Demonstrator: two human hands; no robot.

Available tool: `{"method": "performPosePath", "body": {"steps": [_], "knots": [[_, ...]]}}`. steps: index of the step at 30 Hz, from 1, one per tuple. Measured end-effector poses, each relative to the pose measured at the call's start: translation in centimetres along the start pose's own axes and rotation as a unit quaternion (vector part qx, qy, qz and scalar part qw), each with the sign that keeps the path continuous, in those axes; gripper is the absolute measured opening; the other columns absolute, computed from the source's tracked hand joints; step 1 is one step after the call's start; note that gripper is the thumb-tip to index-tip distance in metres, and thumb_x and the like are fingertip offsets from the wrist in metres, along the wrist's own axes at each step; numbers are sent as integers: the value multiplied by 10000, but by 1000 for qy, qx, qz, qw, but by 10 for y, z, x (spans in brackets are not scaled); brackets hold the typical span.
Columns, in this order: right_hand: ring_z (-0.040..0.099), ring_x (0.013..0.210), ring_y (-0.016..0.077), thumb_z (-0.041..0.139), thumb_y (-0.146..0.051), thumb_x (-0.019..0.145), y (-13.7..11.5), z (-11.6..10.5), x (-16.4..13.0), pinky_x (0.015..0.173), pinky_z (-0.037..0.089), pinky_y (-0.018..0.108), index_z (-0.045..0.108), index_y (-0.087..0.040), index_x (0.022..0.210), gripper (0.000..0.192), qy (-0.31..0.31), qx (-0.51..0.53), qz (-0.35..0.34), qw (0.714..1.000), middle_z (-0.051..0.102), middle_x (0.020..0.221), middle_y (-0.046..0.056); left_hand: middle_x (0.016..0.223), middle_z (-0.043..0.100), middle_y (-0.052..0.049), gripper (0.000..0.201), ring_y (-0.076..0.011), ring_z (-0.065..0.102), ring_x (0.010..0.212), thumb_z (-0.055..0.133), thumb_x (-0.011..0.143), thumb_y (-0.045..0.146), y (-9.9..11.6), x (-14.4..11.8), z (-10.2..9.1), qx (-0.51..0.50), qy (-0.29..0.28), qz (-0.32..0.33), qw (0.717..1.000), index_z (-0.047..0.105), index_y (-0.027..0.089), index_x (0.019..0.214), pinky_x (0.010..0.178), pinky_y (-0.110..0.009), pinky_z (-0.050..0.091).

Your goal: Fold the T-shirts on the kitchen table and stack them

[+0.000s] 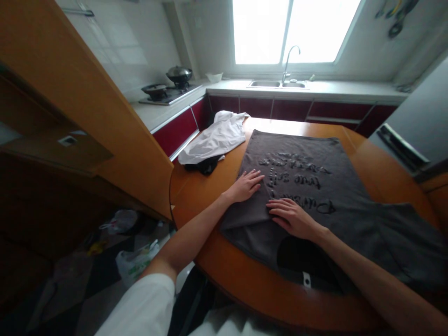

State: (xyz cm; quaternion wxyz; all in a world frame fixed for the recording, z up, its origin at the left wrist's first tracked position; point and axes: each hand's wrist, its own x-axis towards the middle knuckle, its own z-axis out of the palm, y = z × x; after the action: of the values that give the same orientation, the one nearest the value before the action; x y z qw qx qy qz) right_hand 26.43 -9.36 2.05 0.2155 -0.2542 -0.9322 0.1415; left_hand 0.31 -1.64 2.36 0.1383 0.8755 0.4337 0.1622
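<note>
— Nearest to my head camera, what do you make out?

— White sleeve at the bottom edge, then both forearms reaching out over the round wooden counter. From my remote seat I see the left hand lying flat, fingers spread and grasping nothing, on the left edge of a dark grey T-shirt.

— And the other one?

— Right hand is flat too, palm down, fingers loose, pressing the cloth just beside the left one.

— How does the shirt look?

— Spread front-up across the counter, collar opening toward me with a small white tag inside, hem toward the window. Dark printed lettering runs across the chest, upside down from my view. Its left side looks folded in under the hands.

— Anything else on there?

— White garment crumpled at the far left edge, well apart from the hands, over something black. Beyond it, a sink under the window.
</note>
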Motion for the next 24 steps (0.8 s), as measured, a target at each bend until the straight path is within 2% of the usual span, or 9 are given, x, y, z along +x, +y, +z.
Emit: {"method": "performPosePath", "body": {"steps": [4, 7, 10, 13, 16, 19, 21, 24], "knots": [[528, 1351, 237, 544, -260, 989, -1, -2, 0, 1124, 408, 481, 654, -264, 1270, 302, 20, -2, 11, 1000, 659, 1352, 72, 1426, 597, -96, 391, -225, 510, 1364, 400, 1017, 213, 5, -9, -31, -29, 54, -16, 998, 606, 206, 1350, 1197, -456, 309], [505, 1375, 242, 554, -224, 974, 0, -1, -1, 1144, 397, 494, 638, -277, 1315, 355, 14, 5, 17, 1000, 625, 1400, 68, 1386, 626, -87, 378, -221, 549, 1321, 401, 1032, 252, 17, -32, -40, -8, 30, -22, 999, 616, 221, 1342, 1189, -441, 331], [479, 1396, 252, 573, -164, 932, 2, 4, -3, 1152, 393, 508, 635, -280, 1329, 418, 7, 7, 16, 1000, 588, 1443, 72, 1511, 515, -90, 427, -263, 400, 1450, 410, 1047, 383, 32, -66, -27, 30, -8, -37, 999, 546, 251, 1430, 1209, -497, 288], [472, 1397, 254, 570, -143, 917, 4, 7, -4, 1150, 397, 512, 642, -276, 1321, 431, 7, 7, 15, 1000, 577, 1451, 80, 1637, 320, -80, 536, -292, 217, 1532, 420, 1031, 493, 42, -98, -5, 59, -34, -49, 996, 409, 307, 1533, 1224, -544, 231], [476, 1390, 251, 558, -157, 931, 4, 7, -3, 1150, 399, 507, 639, -276, 1323, 418, 3, 5, 14, 1000, 577, 1448, 78, 1680, 191, -55, 585, -299, 107, 1554, 401, 1025, 539, 46, -117, 9, 81, -48, -57, 994, 323, 344, 1571, 1234, -569, 168], [473, 1390, 251, 560, -156, 925, 4, 6, -3, 1151, 398, 503, 639, -270, 1317, 416, -2, 0, 14, 1000, 573, 1451, 75, 1682, 171, -53, 596, -317, 79, 1555, 393, 1023, 553, 46, -118, 6, 87, -62, -62, 992, 306, 350, 1576, 1226, -607, 143], [474, 1388, 251, 560, -150, 922, 4, 7, -3, 1151, 397, 501, 638, -265, 1316, 418, -3, 0, 18, 1000, 570, 1453, 75, 1673, 209, -62, 590, -325, 116, 1549, 400, 1020, 556, 44, -109, -2, 78, -64, -60, 993, 336, 342, 1566, 1218, -615, 167], [475, 1386, 251, 556, -148, 923, 4, 7, -3, 1155, 393, 500, 637, -265, 1312, 415, -5, 0, 22, 1000, 566, 1457, 73, 1626, 342, -85, 534, -285, 246, 1524, 392, 1038, 496, 37, -84, -13, 62, -20, -54, 996, 420, 287, 1528, 1224, -537, 242]]}}
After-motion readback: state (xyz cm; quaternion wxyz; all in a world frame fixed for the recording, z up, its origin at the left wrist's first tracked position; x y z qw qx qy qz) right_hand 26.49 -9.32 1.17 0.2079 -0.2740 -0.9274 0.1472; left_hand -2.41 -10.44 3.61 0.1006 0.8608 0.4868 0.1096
